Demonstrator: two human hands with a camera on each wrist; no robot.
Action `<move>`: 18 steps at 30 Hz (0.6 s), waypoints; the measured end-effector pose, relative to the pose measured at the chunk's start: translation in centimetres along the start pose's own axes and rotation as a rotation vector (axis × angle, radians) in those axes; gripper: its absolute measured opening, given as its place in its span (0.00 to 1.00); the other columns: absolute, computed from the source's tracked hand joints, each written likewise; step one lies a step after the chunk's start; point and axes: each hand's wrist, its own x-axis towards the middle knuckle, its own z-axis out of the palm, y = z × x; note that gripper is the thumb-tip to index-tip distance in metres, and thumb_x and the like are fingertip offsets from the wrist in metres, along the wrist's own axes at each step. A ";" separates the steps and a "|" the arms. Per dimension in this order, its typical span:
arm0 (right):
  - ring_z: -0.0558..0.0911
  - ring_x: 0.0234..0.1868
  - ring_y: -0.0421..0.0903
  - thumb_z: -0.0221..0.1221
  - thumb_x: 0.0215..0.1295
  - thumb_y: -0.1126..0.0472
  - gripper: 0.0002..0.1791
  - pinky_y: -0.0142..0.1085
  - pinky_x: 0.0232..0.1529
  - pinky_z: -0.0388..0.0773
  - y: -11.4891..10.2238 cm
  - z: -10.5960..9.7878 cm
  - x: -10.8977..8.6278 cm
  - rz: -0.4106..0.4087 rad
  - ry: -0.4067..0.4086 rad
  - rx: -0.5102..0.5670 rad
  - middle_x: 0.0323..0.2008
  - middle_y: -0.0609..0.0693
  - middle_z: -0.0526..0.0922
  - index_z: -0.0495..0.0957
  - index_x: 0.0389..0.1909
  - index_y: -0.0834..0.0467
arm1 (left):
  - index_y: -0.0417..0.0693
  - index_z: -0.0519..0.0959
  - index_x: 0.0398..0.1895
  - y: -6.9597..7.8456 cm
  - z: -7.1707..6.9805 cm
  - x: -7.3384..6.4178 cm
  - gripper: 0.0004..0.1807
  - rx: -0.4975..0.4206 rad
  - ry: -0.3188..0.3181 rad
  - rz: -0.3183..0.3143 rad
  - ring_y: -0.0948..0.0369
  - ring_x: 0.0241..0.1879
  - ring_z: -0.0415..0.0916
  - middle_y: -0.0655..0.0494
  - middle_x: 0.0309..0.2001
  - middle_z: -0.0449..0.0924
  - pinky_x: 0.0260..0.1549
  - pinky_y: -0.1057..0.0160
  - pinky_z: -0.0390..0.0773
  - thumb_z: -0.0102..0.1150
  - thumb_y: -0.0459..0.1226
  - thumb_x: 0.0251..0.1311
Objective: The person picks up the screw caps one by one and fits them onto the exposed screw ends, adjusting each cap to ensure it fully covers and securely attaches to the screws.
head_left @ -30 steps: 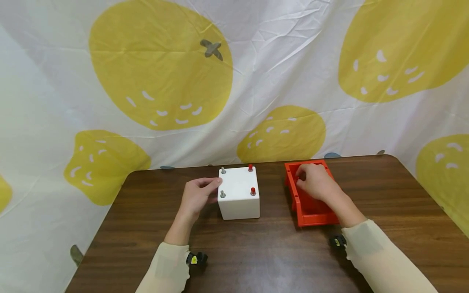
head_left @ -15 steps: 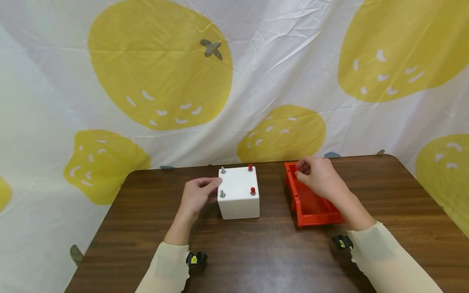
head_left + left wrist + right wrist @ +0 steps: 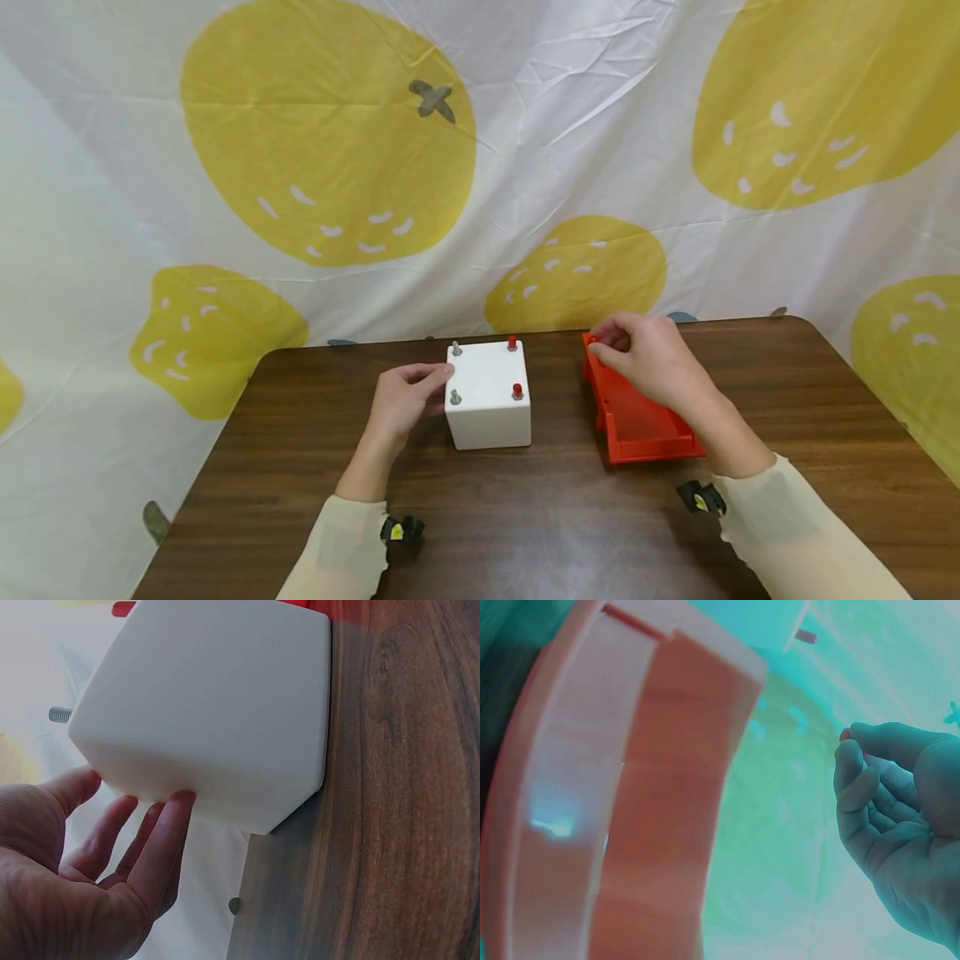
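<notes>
I note right hand (image 3: 651, 358) risen from tray (image 3: 637, 414), centre-right, pinching cap (image 3: 845, 735): pick seems done. Left hand (image 3: 402, 397) holds box (image 3: 491, 377).

I record the left hand (image 3: 405, 398) touching the left side of the white box (image 3: 489, 379), fingers extended; right hand (image 3: 652, 360), apart to the box's right, thumb and forefinger pinching.

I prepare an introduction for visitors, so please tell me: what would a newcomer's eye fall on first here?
Probably the big yellow fruits on the white curtain behind the table. Next, the white box on the table, held by the left grip, with two red caps along the right of its top. Then the red tray to its right, where the right grip pinches a small red piece near the far end.
</notes>
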 end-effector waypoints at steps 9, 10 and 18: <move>0.84 0.38 0.45 0.70 0.70 0.62 0.06 0.41 0.40 0.86 -2.1 -0.2 -0.1 -0.036 -0.012 0.033 0.36 0.46 0.88 0.89 0.45 0.57 | 0.39 0.88 0.53 0.2 0.0 -0.1 0.19 0.001 0.000 -0.004 0.54 0.45 0.86 0.44 0.51 0.86 0.49 0.46 0.88 0.74 0.44 0.67; 0.84 0.38 0.45 0.70 0.70 0.62 0.06 0.41 0.40 0.85 -2.3 -0.2 -0.1 -0.041 -0.014 0.035 0.36 0.46 0.88 0.89 0.45 0.57 | 0.39 0.88 0.53 0.2 0.0 -0.1 0.19 0.000 0.000 -0.004 0.54 0.45 0.86 0.44 0.51 0.86 0.49 0.45 0.88 0.74 0.44 0.67; 0.83 0.34 0.44 0.72 0.69 0.64 0.05 0.37 0.35 0.84 -3.9 0.4 0.1 -0.085 -0.030 0.069 0.34 0.46 0.87 0.89 0.44 0.57 | 0.38 0.88 0.53 0.4 0.1 -0.3 0.19 0.003 -0.001 0.002 0.55 0.44 0.86 0.44 0.51 0.86 0.46 0.48 0.89 0.74 0.44 0.68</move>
